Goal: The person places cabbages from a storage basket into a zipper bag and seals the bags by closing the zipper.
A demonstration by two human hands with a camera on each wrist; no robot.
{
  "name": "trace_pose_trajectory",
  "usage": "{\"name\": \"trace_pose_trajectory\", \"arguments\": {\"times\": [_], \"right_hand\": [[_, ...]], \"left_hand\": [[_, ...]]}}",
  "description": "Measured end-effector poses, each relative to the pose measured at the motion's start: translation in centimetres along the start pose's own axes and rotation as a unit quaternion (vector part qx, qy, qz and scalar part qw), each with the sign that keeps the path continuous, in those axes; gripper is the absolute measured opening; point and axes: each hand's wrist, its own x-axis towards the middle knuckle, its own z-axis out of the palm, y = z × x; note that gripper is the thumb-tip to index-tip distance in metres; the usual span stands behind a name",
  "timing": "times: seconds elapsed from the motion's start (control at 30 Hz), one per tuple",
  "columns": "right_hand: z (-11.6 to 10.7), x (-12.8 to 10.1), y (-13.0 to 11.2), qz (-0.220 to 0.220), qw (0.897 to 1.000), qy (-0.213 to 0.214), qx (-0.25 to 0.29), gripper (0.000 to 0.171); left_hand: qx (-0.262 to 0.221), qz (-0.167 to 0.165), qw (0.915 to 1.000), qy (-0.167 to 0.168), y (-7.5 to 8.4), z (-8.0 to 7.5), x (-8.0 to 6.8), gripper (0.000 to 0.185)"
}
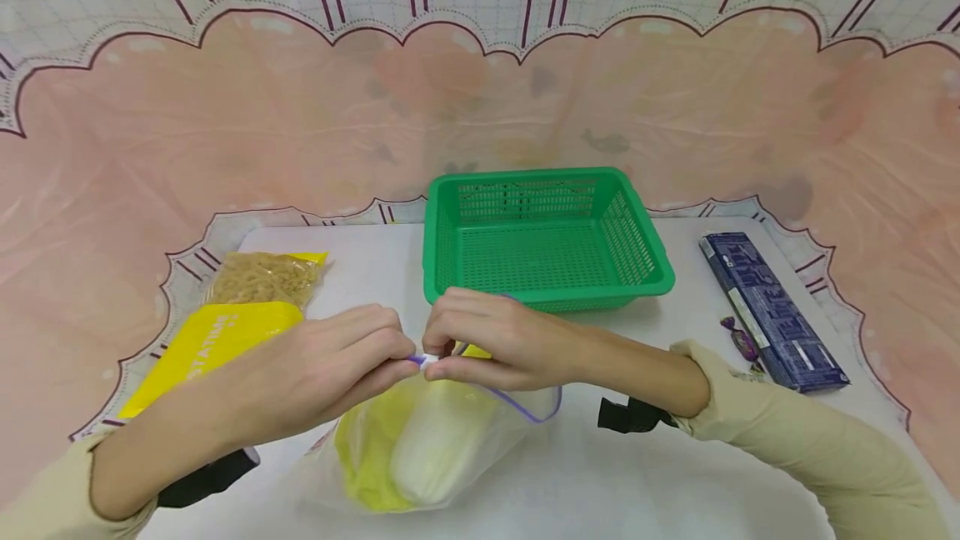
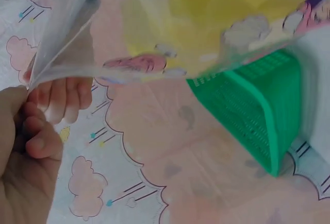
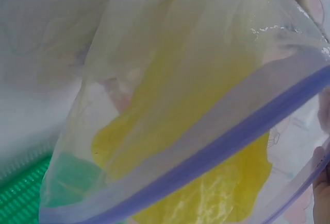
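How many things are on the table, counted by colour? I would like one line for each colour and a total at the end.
Green: 1, the basket.
Yellow: 1, the pasta bag.
Dark blue: 1, the long box.
Purple: 1, the wrapped candy.
Clear: 1, the zip bag with a yellow-white vegetable inside, pinched by the left hand and the right hand.
Total: 5

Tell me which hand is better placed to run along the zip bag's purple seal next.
Probably the right hand: it pinches the zip bag at the seal's near end, with the unsealed purple strip curving away on its own side. The left hand pinches the same spot and could anchor it.
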Motion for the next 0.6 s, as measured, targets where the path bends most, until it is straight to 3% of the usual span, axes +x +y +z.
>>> {"name": "trace_pose_trajectory", "arguments": {"times": [0.17,0.3,0.47,0.6], "right_hand": [[0.0,-0.1,0.2,0.007,1.0,-0.02,0.015,0.015],[0.0,0.0,0.4,0.009,0.999,-0.033,0.035,0.012],[0.0,0.1,0.8,-0.026,0.998,-0.028,0.047,0.012],[0.3,0.4,1.2,-0.069,0.997,-0.008,0.041,0.011]], "left_hand": [[0.02,-0.037,0.9951,-0.089,0.2,-0.9,0.2,0.024],[0.031,-0.032,0.9919,-0.119,0.3,-1.2,0.5,0.021],[0.009,-0.014,0.9943,-0.105,0.4,-0.9,0.8,0.027],[-0.036,0.013,0.9982,-0.047,0.1,-0.3,0.9,0.025]]}}
